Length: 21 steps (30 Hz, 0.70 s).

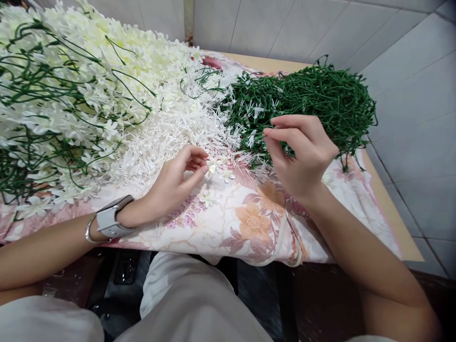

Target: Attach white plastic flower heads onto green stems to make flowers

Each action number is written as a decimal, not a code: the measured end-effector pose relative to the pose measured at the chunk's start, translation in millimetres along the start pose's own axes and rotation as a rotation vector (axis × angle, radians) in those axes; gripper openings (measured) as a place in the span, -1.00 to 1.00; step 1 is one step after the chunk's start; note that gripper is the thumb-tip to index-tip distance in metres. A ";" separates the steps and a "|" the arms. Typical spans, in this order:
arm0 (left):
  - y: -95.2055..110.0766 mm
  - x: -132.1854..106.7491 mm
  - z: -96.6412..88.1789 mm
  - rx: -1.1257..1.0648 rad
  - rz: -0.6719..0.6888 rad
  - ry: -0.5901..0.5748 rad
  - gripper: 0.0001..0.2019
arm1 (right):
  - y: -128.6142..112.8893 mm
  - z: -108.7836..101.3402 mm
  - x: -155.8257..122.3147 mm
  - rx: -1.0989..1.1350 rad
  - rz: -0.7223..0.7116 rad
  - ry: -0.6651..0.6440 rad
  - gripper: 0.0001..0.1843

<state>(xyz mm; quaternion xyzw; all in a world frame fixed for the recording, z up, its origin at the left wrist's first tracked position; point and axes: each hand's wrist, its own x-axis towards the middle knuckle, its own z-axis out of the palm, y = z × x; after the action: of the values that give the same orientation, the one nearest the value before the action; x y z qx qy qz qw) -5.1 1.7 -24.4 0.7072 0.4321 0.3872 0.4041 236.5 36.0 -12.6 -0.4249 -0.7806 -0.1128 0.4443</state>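
My left hand (180, 175) is curled just above the cloth, thumb and fingertips drawn together. Loose white artificial flowers (225, 175) lie beside its fingertips. What it holds, if anything, is too small to make out. Over the near edge of a heap of green plastic stems (327, 97), my right hand (302, 154) is pinched, thumb against forefinger. Something tiny may be between those fingertips, but I cannot tell what. Between the hands and behind them spreads a pile of thin white plastic pieces (167, 137).
A large mound of white flowers (117, 47) with green stems covers the table's left side. Flowered cloth (235, 218) lies over the table (402, 228), its bare wooden edge showing at right. Tiled walls (420, 118) stand close behind and to the right.
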 end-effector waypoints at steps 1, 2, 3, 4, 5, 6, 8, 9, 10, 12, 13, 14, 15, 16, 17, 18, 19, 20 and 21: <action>-0.7 0.1 0.1 -0.006 -0.002 -0.001 -0.84 | -0.9 -0.4 -1.2 -0.015 -0.014 0.013 -0.91; -1.4 0.3 0.2 -0.011 -0.004 -0.003 -0.84 | -1.9 -1.0 -2.3 -0.030 -0.021 0.026 -0.92; -1.9 0.4 0.2 -0.015 -0.006 -0.004 -0.84 | -3.0 -1.8 -3.3 -0.041 -0.026 0.040 -0.92; -2.3 0.6 0.1 -0.017 -0.008 -0.007 -0.84 | -4.5 -2.4 -4.2 -0.046 -0.030 0.052 -0.92; -2.5 0.8 0.0 -0.021 -0.010 -0.009 -0.84 | -6.3 -2.8 -5.0 -0.039 -0.034 0.060 -0.91; -2.4 0.9 -0.1 -0.024 -0.012 -0.012 -0.84 | -8.6 -3.0 -5.7 -0.013 -0.038 0.063 -0.90; -1.7 1.2 -0.2 -0.038 -0.014 -0.016 -0.84 | -14.9 -2.1 -7.2 0.107 -0.032 0.061 -0.84; -1.2 1.3 -0.2 -0.046 -0.017 -0.020 -0.84 | -18.7 -1.1 -8.0 0.188 -0.006 0.054 -0.81; -0.6 1.4 -0.2 -0.056 -0.018 -0.022 -0.84 | -22.7 -0.1 -8.6 0.273 0.039 0.038 -0.78; 0.6 1.6 0.0 -0.078 -0.015 -0.027 -0.84 | -30.3 2.0 -9.7 0.429 0.185 -0.021 -0.78; 1.1 1.7 0.1 -0.088 -0.014 -0.032 -0.84 | -33.5 2.9 -10.1 0.507 0.276 -0.066 -0.80; 1.5 1.7 0.1 -0.097 -0.008 -0.039 -0.83 | -36.1 3.5 -10.4 0.591 0.374 -0.123 -0.84; 1.9 1.8 0.0 -0.102 -0.003 -0.046 -0.83 | -38.1 4.1 -10.6 0.682 0.471 -0.186 -0.88; 2.4 1.8 -0.1 -0.105 0.004 -0.049 -0.82 | -39.5 4.5 -10.9 0.776 0.563 -0.246 -0.91; 3.0 1.7 -0.3 -0.106 0.013 -0.046 -0.82 | -40.5 5.0 -11.2 0.864 0.645 -0.297 -0.93; 3.9 1.4 -0.6 -0.106 0.024 -0.034 -0.81 | -41.1 5.5 -11.5 0.939 0.718 -0.338 -0.93; 5.0 1.0 -0.9 -0.107 0.035 -0.017 -0.81 | -41.5 6.1 -11.9 1.000 0.780 -0.365 -0.93; 6.4 0.5 -1.1 -0.109 0.044 0.000 -0.81 | -42.0 6.7 -12.3 1.051 0.832 -0.378 -0.93; 7.8 -0.2 -1.4 -0.112 0.051 0.011 -0.81 | -42.5 7.2 -12.7 1.095 0.874 -0.387 -0.93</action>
<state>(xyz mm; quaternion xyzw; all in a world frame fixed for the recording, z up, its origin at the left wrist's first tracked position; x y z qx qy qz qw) -4.1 -0.5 -16.8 0.6921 0.3939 0.4249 0.4304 202.8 6.8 -18.3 -0.4271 -0.5486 0.5591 0.4517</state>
